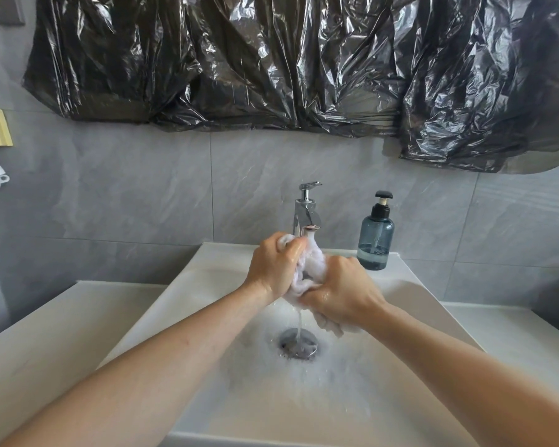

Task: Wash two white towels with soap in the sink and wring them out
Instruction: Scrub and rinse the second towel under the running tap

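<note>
Both forearms reach over the sink (175,317). Left hand (273,269) and right hand (342,296) each fist around one white towel (313,269), bunched just under the faucet (307,217), above the drain (298,343). Cloth looks sodden, limp, probably slippery; best gripped at opposite ends. Soap bottle (375,240) stands right of the faucet.

Towel (313,269) mostly hidden inside hands; second towel unseen.

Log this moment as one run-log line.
stage: rinsing | left hand: grips white towel | right hand: grips it | faucet: running | sink: foamy | soap bottle: on rim, untouched
</note>
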Demonstrator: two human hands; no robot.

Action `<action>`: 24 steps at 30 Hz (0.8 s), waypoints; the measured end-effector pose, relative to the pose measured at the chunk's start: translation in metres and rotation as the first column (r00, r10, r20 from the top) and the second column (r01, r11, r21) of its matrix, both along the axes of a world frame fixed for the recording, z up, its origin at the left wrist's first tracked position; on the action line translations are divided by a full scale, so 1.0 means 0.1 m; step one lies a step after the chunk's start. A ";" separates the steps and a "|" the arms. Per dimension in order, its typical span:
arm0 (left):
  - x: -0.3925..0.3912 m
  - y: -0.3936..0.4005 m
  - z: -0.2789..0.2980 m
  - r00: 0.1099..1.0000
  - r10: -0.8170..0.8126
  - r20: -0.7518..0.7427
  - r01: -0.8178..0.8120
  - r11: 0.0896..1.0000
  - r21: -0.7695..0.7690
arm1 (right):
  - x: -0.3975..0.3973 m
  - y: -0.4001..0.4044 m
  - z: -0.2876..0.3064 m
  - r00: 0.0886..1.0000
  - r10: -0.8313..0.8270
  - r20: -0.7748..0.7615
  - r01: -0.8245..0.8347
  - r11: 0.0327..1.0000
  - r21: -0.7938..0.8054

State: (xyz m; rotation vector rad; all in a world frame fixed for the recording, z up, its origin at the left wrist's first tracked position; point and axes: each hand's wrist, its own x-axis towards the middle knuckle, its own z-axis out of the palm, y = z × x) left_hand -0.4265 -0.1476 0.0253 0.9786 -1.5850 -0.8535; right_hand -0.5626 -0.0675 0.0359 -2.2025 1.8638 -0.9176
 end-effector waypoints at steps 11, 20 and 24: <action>0.02 0.00 -0.07 0.958 -0.285 -0.035 0.281 0.906 0.318 | -0.15 -0.23 -0.12 0.981 -0.192 0.040 0.196 0.971 -0.134; -0.01 -0.08 -0.15 0.986 -0.163 -0.037 0.167 0.972 0.166 | -0.14 -0.11 0.01 0.925 0.064 0.375 -0.118 0.985 0.122; 0.04 -0.09 -0.12 0.989 -0.086 0.118 0.061 0.978 0.202 | -0.17 -0.09 0.05 0.830 0.093 0.550 -0.207 0.967 0.149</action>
